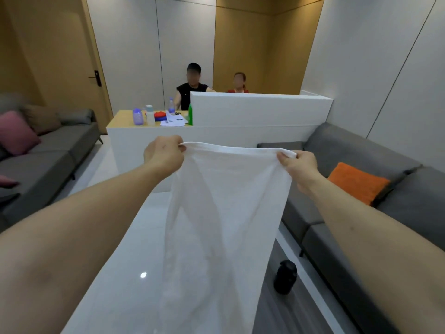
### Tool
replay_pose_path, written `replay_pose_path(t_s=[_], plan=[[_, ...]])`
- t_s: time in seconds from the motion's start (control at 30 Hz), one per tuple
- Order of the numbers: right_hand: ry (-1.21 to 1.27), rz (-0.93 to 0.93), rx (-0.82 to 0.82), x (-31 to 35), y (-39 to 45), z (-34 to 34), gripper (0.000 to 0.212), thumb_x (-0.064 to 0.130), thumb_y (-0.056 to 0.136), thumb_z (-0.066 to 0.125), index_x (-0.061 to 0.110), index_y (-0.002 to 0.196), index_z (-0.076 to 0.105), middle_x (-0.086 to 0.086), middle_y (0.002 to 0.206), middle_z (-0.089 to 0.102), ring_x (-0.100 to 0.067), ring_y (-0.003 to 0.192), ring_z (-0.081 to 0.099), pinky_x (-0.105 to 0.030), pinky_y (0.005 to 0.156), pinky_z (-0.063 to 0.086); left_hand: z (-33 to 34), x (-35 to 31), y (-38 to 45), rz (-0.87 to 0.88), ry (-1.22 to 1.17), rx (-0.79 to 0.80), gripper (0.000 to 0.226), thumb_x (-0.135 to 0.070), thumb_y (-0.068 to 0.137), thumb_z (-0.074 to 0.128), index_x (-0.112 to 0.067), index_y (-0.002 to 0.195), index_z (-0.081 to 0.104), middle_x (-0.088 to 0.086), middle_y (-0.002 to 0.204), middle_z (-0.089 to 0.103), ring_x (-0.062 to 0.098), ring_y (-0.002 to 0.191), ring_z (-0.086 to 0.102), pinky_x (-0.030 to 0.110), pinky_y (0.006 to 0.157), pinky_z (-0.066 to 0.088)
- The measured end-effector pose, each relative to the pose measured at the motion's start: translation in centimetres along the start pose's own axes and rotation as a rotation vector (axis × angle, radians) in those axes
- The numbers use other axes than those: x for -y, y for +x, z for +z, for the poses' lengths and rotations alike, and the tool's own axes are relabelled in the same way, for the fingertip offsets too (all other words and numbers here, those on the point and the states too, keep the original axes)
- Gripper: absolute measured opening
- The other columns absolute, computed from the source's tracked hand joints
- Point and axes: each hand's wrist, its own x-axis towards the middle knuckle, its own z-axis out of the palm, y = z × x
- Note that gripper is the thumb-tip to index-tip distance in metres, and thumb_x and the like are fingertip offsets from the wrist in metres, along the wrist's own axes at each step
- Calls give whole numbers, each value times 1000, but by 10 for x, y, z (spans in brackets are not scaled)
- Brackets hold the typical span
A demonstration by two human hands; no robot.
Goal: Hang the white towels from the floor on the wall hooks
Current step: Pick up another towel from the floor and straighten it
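White towel [226, 213] hangs dead centre, stretched by its top edge between 2 hands. Left hand [163, 154] pinches the corner at 10 o'clock, right hand [298, 163] pinches the other at 2 o'clock, likely spreading it flat for hanging. No wall hooks in sight; a black bottle [285, 277] stands at 5 o'clock.

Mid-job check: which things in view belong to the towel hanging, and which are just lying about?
Job:
white towel, top edge held in the grip of the left hand and right hand.

Lying about:
black speaker
orange cushion
pink cushion
bottles
green bottle
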Motion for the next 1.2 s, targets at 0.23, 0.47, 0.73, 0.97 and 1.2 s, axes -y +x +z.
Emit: replay_pose_path(t_s=[0.23,0.47,0.73,0.97,1.2], plan=[[-27,-63,-20,26,60,16,24,32,85,75,11,74,67,-4,76,65,-21,73,63,-35,63,54,-7,-1,48,-7,-3,-170,22,-26,97,49,-25,106,69,13,105,65,35,93,55,34,70,42],[-66,-183,145,-13,19,-33,28,14,90,64,-14,94,65,-20,73,52,-17,75,48,-34,65,40,-4,-20,-29,-26,24,-236,20,-29,97,53,-29,103,72,8,103,69,31,90,58,31,69,41],[-240,-33,297,-149,-96,-101,11,15,87,69,20,88,78,2,79,71,-11,72,59,-24,66,46,67,-31,-231,-150,9,-38,21,-20,95,54,-26,91,74,1,83,68,20,71,52,28,60,36],[-482,133,413,-267,-204,-142,15,18,92,65,21,97,79,-2,93,74,-17,87,64,-24,71,45,134,-22,-389,-255,35,265,24,-19,96,54,-25,107,76,1,104,72,22,88,64,26,71,46],[-668,289,535,-345,-313,-182,22,13,92,60,21,102,78,-2,98,75,-15,83,62,-22,70,42,181,-6,-522,-299,105,642,20,-24,93,55,-30,88,73,-4,86,69,19,81,64,31,74,54]])
